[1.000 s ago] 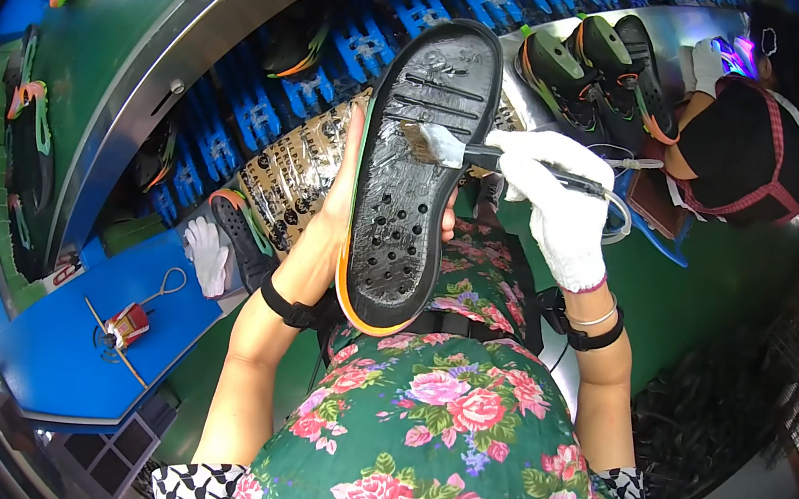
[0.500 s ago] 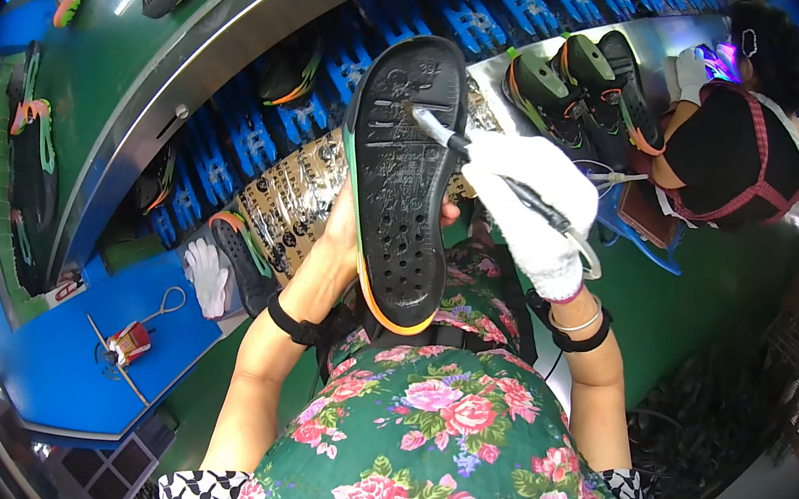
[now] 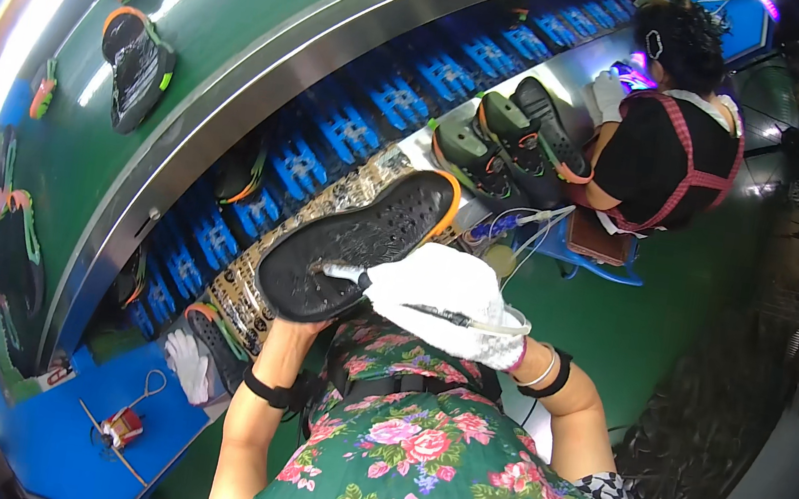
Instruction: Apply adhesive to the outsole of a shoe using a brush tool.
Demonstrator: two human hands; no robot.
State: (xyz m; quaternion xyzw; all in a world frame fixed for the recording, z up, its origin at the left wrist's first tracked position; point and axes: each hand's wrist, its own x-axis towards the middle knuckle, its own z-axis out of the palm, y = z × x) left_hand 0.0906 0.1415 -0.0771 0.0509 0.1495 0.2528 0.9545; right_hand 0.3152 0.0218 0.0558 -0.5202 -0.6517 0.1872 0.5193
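Note:
My bare left hand (image 3: pixel 295 335) holds a black shoe sole (image 3: pixel 372 231) from below, its fingers mostly hidden behind it. The sole is tilted, with its orange-rimmed, perforated end pointing up and right. Its face looks wet and shiny in the middle. My right hand (image 3: pixel 443 301), in a white knit glove, is closed around a brush (image 3: pixel 346 273) with a thin clear tube running back past the wrist. The pale bristles touch the sole near its lower left end.
Behind the sole runs a rack of blue holders (image 3: pixel 299 168) beside a green conveyor (image 3: pixel 219 14) carrying shoe parts. Several dark clogs (image 3: pixel 510 138) stand at right, near a seated co-worker (image 3: pixel 674 155). On a blue table (image 3: pixel 70 449) at left lie white gloves (image 3: pixel 189 366) and a small red item (image 3: pixel 122 427).
The sole has turned from upright to slanting, its orange end swinging from the bottom to upper right. My right hand and brush have moved down and left. The whole view has shifted.

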